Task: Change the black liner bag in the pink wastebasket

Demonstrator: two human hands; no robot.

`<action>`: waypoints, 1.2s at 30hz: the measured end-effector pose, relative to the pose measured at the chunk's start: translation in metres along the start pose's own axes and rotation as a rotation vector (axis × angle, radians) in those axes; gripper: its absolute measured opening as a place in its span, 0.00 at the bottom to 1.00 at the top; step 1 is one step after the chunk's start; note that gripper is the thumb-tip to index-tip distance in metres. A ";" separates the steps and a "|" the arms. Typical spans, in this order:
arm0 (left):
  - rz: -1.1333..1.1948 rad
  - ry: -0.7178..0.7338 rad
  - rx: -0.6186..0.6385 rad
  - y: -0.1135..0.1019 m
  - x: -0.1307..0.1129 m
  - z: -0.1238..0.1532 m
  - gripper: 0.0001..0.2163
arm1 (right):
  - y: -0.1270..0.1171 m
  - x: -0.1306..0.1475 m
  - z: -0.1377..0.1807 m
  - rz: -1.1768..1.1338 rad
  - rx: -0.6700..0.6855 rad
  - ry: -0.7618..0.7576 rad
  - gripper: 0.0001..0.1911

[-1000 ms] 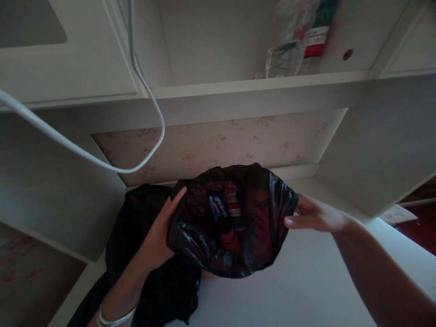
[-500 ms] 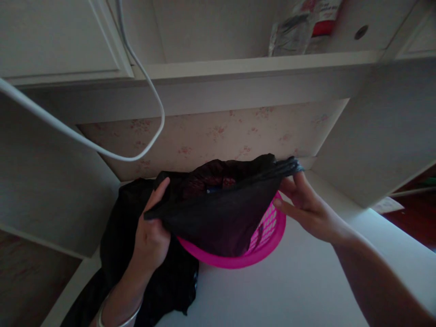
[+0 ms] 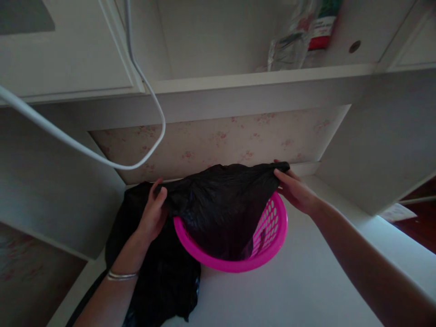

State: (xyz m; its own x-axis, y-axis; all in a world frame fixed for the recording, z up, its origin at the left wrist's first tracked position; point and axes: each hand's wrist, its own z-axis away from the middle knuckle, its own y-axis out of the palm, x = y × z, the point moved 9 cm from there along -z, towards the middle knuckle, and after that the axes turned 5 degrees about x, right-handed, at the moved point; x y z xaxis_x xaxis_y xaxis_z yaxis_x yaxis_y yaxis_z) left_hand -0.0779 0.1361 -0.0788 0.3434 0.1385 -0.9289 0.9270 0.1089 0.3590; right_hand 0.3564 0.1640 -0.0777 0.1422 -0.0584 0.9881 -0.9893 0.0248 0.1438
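A black plastic bag [image 3: 225, 195] is stretched between my two hands, its lower part hanging into a bright pink plastic basket [image 3: 235, 265] with lattice sides. My left hand [image 3: 155, 211] pinches the bag's left edge beside the basket's rim. At the right, my right hand [image 3: 293, 184] grips the other corner between thumb and fingers, just above the rim. The bag's upper edge now hides what lies inside it. Another heap of black plastic [image 3: 170, 277] lies left of the basket, partly under my left forearm; whether it joins the held bag I cannot tell.
The basket stands on a white surface [image 3: 306, 272] against floral wallpaper [image 3: 218, 138]. A white shelf [image 3: 238, 84] overhangs it, with a clear plastic package [image 3: 286, 54] and a red-labelled container [image 3: 320, 36]. A white cable [image 3: 102, 156] loops down in front at the left.
The bag's mouth, which gaped before, is now drawn together and flat. Both hands have shifted grip, the right closing on the corner. The view has tilted up slightly.
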 end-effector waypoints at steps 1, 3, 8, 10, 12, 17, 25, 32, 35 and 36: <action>-0.015 -0.065 0.069 0.007 0.005 -0.002 0.33 | 0.003 0.001 -0.006 0.001 0.027 -0.006 0.27; -0.063 -0.133 0.137 0.016 0.008 -0.007 0.32 | 0.005 0.006 -0.016 0.011 0.026 -0.058 0.22; -0.080 -0.018 0.050 0.014 -0.016 -0.020 0.20 | -0.009 0.035 -0.019 -0.036 -0.083 -0.233 0.16; -0.038 0.018 0.022 0.012 -0.026 -0.023 0.19 | -0.015 0.049 -0.012 -0.063 -0.096 -0.275 0.15; 0.023 0.070 -0.007 0.008 -0.036 -0.024 0.19 | -0.021 0.062 -0.004 -0.117 -0.101 -0.319 0.13; 0.041 0.144 0.021 0.000 -0.045 -0.029 0.17 | -0.031 0.077 0.014 -0.280 -0.110 -0.377 0.11; -0.182 -0.270 0.274 0.021 0.004 -0.012 0.20 | -0.006 0.038 -0.001 -0.106 0.045 -0.099 0.26; -0.158 -0.238 0.281 0.044 0.000 -0.021 0.20 | 0.038 0.022 -0.027 0.018 0.226 -0.049 0.18; -0.110 -0.149 0.191 0.043 -0.007 -0.030 0.24 | 0.050 0.034 -0.029 -0.006 0.224 -0.113 0.19; -0.094 -0.105 0.156 0.041 -0.011 -0.031 0.25 | 0.052 0.039 -0.029 -0.014 0.216 -0.138 0.19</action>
State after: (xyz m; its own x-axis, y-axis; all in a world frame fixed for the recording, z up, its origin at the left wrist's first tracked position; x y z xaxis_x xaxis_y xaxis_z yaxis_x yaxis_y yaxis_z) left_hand -0.0482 0.1699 -0.0504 0.2606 0.0308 -0.9650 0.9650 -0.0382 0.2594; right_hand 0.3112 0.1915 -0.0304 0.1649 -0.1938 0.9671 -0.9733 -0.1904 0.1279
